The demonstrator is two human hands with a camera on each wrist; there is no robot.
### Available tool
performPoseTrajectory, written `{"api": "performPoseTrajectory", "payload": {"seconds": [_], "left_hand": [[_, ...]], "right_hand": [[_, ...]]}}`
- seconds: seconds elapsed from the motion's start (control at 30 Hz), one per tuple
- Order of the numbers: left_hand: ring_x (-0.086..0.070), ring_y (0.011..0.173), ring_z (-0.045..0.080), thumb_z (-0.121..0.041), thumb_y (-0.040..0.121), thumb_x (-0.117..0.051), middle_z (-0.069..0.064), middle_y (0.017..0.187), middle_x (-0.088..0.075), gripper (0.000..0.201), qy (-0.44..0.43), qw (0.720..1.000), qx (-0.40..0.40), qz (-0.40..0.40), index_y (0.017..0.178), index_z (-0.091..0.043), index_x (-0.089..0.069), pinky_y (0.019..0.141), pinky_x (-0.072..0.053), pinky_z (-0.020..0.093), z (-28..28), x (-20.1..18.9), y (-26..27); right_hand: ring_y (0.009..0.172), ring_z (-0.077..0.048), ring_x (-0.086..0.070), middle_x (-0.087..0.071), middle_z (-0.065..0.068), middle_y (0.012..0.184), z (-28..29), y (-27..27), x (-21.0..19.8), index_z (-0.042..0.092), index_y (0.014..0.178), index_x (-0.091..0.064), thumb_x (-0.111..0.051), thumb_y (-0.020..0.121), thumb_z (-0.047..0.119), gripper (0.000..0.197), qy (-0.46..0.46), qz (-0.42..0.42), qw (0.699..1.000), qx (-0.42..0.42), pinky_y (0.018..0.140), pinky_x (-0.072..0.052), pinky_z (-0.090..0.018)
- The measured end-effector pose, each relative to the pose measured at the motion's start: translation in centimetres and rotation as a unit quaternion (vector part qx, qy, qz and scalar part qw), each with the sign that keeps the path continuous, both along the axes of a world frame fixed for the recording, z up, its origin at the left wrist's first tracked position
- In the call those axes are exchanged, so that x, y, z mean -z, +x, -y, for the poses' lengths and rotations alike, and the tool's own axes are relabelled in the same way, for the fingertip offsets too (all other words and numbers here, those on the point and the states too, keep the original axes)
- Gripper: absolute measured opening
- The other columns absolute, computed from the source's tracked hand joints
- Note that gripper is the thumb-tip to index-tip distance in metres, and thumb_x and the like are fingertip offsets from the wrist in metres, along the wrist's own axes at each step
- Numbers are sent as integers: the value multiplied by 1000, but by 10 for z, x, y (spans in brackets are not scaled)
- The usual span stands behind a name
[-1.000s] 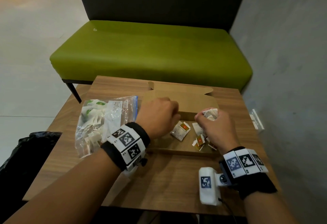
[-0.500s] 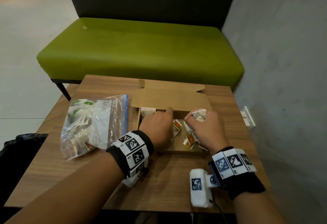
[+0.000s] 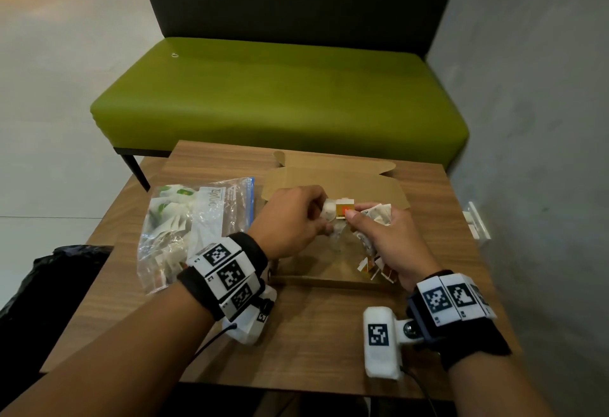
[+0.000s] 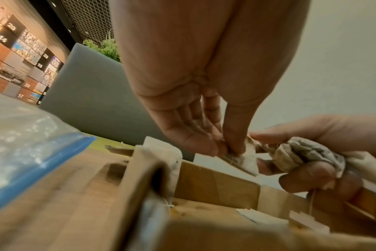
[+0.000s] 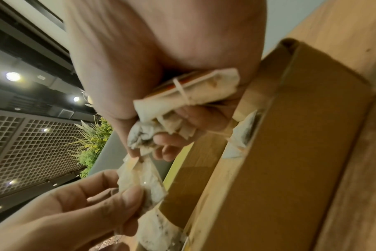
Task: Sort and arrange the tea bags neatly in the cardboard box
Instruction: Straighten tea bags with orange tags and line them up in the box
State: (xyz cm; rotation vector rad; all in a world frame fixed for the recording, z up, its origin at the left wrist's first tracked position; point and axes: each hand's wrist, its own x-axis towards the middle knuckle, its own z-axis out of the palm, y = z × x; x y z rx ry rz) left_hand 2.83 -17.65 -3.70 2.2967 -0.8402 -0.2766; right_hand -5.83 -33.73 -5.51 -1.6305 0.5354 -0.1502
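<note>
An open cardboard box [image 3: 333, 279] lies on the wooden table with its lid folded back. Above it my left hand [image 3: 293, 222] pinches a white tea bag [image 3: 329, 212] with a yellow-orange tag between thumb and fingers; the same tea bag [image 4: 240, 160] shows in the left wrist view. My right hand [image 3: 385, 238] grips a crumpled bunch of tea bags [image 3: 379, 212] and its thumb touches the tag of the left hand's bag. Tags dangle under it into the box [image 3: 375, 266]. The bunch [image 5: 182, 95] fills the right palm. A tea bag [image 4: 163, 152] stands against the box's left wall.
A clear zip bag [image 3: 194, 228] holding several more tea bags lies left of the box. A green bench [image 3: 280, 100] stands beyond the table, a grey wall [image 3: 534, 152] close on the right. A black bag [image 3: 49, 281] sits on the floor at lower left.
My left hand has lifted out of the box with a tea bag and met the right hand above it. The right hand rose slightly, still gripping its bunch.
</note>
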Motion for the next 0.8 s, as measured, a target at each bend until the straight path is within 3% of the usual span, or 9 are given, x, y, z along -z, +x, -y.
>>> {"api": "performPoseTrajectory", "payload": {"seconds": [0.17,0.3,0.4,0.5,0.57,0.63,0.8], "left_hand": [[-61,76,1,-23,82,-78,-12,88,-67,33,14,1000,-1,-16,107,-25,-58,66,-49,19,-14,-7,9],[-61,81,9,-29,89,-66,-12,91,-66,14,132,981,13,144,102,-28,-64,68,-52,30,-30,-13,17],[-61,89,19,-31,89,-62,-5,97,-65,13,249,950,62,178,102,-28,-64,69,-49,32,-25,-5,8],[-60,99,23,-27,93,-55,0,103,-65,17,333,912,106,215,108,-24,-65,85,-43,37,-14,5,1],[-59,99,23,-25,95,-53,1,104,-66,18,358,897,115,232,108,-22,-65,94,-40,40,-10,8,-1],[-61,97,24,-25,96,-52,2,103,-66,18,365,891,117,242,107,-20,-65,95,-41,40,-8,8,-2],[-64,92,23,-24,99,-49,4,103,-67,19,373,882,136,254,107,-18,-65,93,-41,38,-4,9,-1]], "right_hand": [[84,-20,-75,-76,-11,93,-2,2,1,15,99,-70,-77,88,17,13,-3,5,1000,6,68,-62,-31],[87,-17,-73,-75,-7,95,2,3,3,16,98,-69,-76,88,17,12,-19,6,1000,18,65,-58,-24],[90,-19,-73,-75,-7,96,2,3,6,17,97,-70,-77,87,18,12,-25,2,1000,18,68,-58,-28],[88,-18,-73,-75,-7,95,1,3,8,17,97,-70,-77,87,18,12,-23,1,1000,12,69,-58,-28],[88,-19,-74,-75,-7,94,1,4,11,17,97,-71,-78,87,18,13,-28,0,1000,12,74,-61,-33],[87,-20,-75,-76,-6,93,2,5,13,18,95,-72,-79,86,19,12,-35,0,999,12,78,-62,-40],[89,-21,-75,-76,-6,92,1,7,14,21,91,-72,-79,86,19,9,-37,4,999,7,81,-62,-43]]}}
